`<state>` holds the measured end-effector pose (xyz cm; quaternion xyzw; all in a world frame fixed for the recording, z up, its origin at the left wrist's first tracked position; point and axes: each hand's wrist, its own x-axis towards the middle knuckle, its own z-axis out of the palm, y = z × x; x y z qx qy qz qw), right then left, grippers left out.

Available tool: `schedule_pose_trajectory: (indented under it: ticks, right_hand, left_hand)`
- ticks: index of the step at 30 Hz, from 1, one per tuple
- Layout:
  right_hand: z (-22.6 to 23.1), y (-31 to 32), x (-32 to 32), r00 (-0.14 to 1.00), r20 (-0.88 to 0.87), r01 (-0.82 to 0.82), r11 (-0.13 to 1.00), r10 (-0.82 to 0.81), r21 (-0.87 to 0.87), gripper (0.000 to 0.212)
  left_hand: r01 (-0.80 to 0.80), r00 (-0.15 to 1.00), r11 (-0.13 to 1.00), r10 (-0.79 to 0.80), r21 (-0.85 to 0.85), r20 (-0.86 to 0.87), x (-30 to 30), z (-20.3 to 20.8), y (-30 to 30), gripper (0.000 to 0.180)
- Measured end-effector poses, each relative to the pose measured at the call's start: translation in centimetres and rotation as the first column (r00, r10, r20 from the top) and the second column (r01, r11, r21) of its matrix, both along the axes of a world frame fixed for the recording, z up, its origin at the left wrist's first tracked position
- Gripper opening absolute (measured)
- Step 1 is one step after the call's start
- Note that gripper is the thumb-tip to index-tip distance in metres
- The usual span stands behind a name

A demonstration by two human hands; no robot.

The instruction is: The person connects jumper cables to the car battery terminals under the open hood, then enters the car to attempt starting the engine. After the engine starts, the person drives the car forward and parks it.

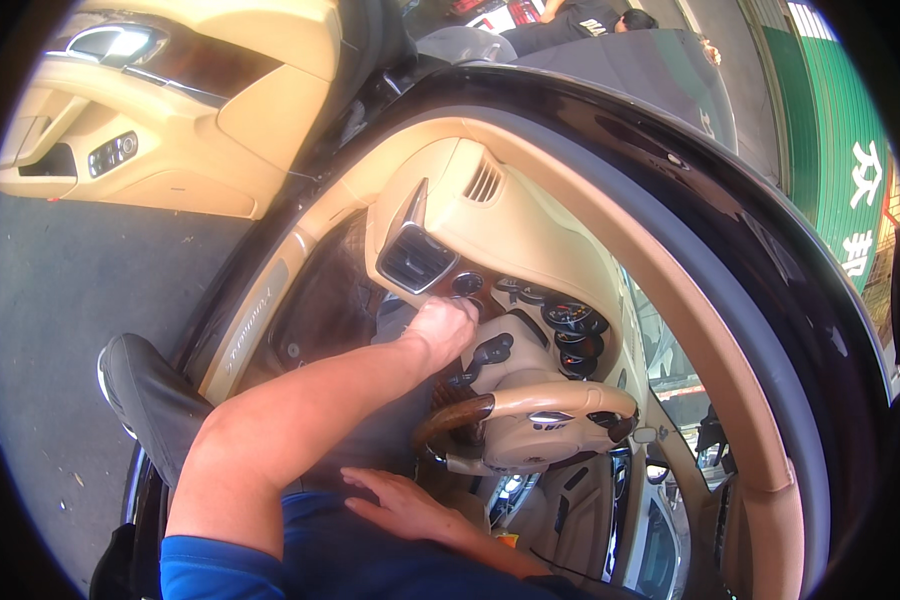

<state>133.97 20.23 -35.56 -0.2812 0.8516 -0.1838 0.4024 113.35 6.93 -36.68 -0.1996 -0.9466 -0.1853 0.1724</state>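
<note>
My left arm stretches forward to the dashboard (pixel 550 235) on the near side of a car's steering wheel (pixel 562 401). The fingers of my left hand (pixel 442 330) are closed against the panel, just below a round dark knob (pixel 468 285) and beside the left air vent (pixel 417 260). Whatever they grip is hidden behind the hand. A dark stalk (pixel 493 349) sits right of my knuckles. Low in front of my body, my right hand (pixel 405 507) lies with its fingers apart, holding nothing. Beige leather and dark wood cover the wheel.
The driver's door (pixel 225 120) stands wide at the upper left, with window switches (pixel 113 154). Beyond the sill (pixel 260 315) lies grey ground (pixel 90 290). Round gauges (pixel 573 318) sit behind the wheel. Past the dark door frame (pixel 710 230), another person (pixel 570 25) is near a car.
</note>
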Motion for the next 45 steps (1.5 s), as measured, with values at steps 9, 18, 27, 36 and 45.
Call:
schedule_pose_trajectory:
  ticks: [9,18,27,36,45]
  right_hand:
    - [-0.6,0.0,0.1,0.999,-0.027,-0.028,1.0,0.027,-0.004,0.058]
    - [-0.8,-0.5,-0.1,0.998,-0.039,-0.042,0.999,0.043,0.012,0.058]
    - [-1.4,-3.4,-0.4,0.99,0.018,-0.14,0.989,0.139,0.051,0.061]
    - [-1.5,-11.4,-0.7,0.931,0.049,-0.362,0.931,0.36,0.038,0.061]
    - [-4.0,-30.5,0.3,0.652,0.103,-0.737,0.66,0.751,-0.147,0.064]
  left_hand:
    - [-0.007,0.969,0.959,-0.064,0.284,0.239,0.1,0.6,-0.9,0.03]
    - [-0.128,0.99,0.892,0.139,0.433,0.006,3.7,-1.3,-1.7,0.029]
    - [-0.404,0.911,0.803,0.314,0.438,0.267,14.1,-9.1,-14.9,0.033]
    - [-0.631,0.678,0.776,0.55,0.002,0.489,29.0,-15.0,-31.4,0.03]
    - [-0.683,0.581,0.727,0.598,-0.068,0.552,38.2,-17.4,-34.2,0.034]
